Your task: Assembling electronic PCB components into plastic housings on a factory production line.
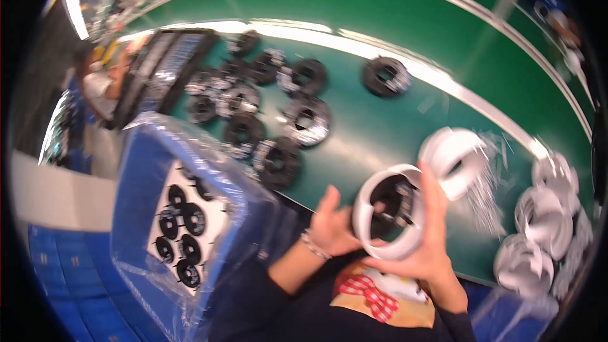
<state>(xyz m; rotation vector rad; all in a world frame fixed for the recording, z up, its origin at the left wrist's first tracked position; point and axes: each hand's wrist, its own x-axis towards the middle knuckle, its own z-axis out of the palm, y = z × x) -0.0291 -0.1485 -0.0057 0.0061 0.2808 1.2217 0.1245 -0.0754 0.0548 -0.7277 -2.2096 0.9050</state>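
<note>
My right hand (434, 234) grips a white ring-shaped housing (398, 253), fingers along its right side and below. Inside the ring sits a black round part (385, 199) with small metal-looking pieces at its right. At the ring's left is my left hand (335, 221), open, its thumb raised and apart. Its other fingers reach to the ring and are partly hidden by it. Just beyond my right hand, another stack of white rings (453, 158) stands on the green table (354, 145). Motion blurs the finer detail.
Several black round parts (307, 120) lie on the table to the left, with one black part (386, 76) farther back. A blue plastic-lined bin (130, 196) holds more black parts on a white sheet. White ring stacks (524, 266) stand at right, near thin clear strips (484, 206).
</note>
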